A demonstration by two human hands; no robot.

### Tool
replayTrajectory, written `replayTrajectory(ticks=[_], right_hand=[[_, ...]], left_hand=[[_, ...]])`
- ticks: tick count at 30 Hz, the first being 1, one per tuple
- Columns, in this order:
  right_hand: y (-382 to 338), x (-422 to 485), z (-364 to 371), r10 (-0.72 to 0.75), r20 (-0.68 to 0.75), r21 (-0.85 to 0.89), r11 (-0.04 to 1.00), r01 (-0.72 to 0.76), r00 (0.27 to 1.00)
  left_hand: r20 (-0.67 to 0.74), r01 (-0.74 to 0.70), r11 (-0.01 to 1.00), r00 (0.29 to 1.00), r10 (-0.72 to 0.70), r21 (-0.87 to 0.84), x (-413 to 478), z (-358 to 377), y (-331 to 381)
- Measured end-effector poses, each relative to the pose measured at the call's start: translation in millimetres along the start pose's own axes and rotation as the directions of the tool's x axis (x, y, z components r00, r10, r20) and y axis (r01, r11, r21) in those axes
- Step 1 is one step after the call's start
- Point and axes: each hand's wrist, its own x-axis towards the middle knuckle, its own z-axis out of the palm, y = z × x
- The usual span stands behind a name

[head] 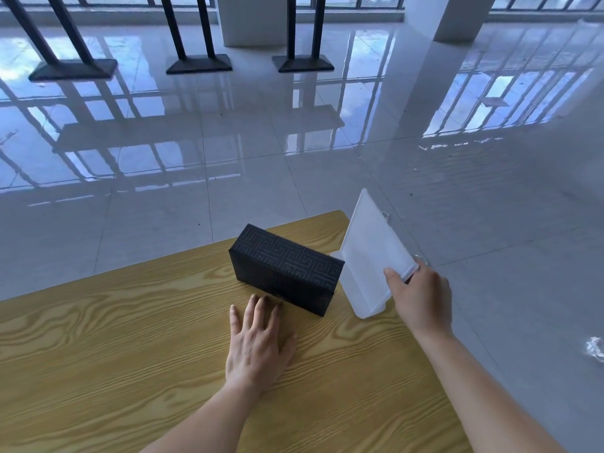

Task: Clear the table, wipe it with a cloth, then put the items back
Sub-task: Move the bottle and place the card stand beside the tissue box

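A black box (287,268) with an embossed key pattern stands on the yellow wood-grain table (114,348) near its far right corner. My left hand (258,341) lies flat on the tabletop just in front of the box, fingers straight, fingertips close to its base. My right hand (421,299) grips a translucent white plastic container (369,256) by its near edge, thumb on top. The container is tilted, right beside the box at the table's right edge, its lower corner near the tabletop. No cloth is in view.
The table's far edge and right edge are close to the box. Beyond lies a glossy tiled floor with black stand bases (199,63) and a white pillar (457,21) far off. A crumpled clear wrapper (595,349) lies on the floor at right.
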Motion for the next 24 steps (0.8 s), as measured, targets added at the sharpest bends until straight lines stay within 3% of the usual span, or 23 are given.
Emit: replayTrajectory(ticks=[24], right_hand=[[-26.8, 81.7, 44.5, 0.038, 0.056, -0.010, 0.999, -0.037, 0.998]], left_hand=[[-0.005, 0.010, 1.000, 1.000, -0.010, -0.012, 1.7, 2.0, -0.6]])
